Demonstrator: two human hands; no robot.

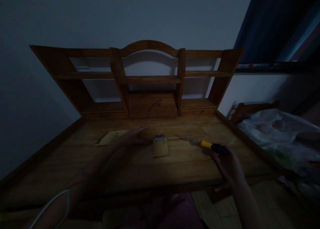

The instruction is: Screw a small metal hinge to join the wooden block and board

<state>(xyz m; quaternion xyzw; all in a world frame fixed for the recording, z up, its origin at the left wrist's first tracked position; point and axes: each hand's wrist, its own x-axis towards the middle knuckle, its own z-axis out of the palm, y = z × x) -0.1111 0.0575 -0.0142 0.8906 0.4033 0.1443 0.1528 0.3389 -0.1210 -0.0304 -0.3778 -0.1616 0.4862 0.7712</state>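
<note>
While the right hand (226, 162) gripped the screwdriver (200, 143), the left hand (136, 135) lay flat and open on a wood strip (175, 131) beside the hinge (159, 138) on the desk (150, 165).

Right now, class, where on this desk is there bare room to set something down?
Bare wood lies between the small wood piece and the desk's front edge, and at the far left. The middle is crowded: left hand, hinge, screwdriver in right hand.

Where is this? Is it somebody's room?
Probably a dim bedroom at home. There is a wooden desk with a shelf hutch against the wall, and what looks like a bed beside it. The right hand holds a screwdriver.
</note>
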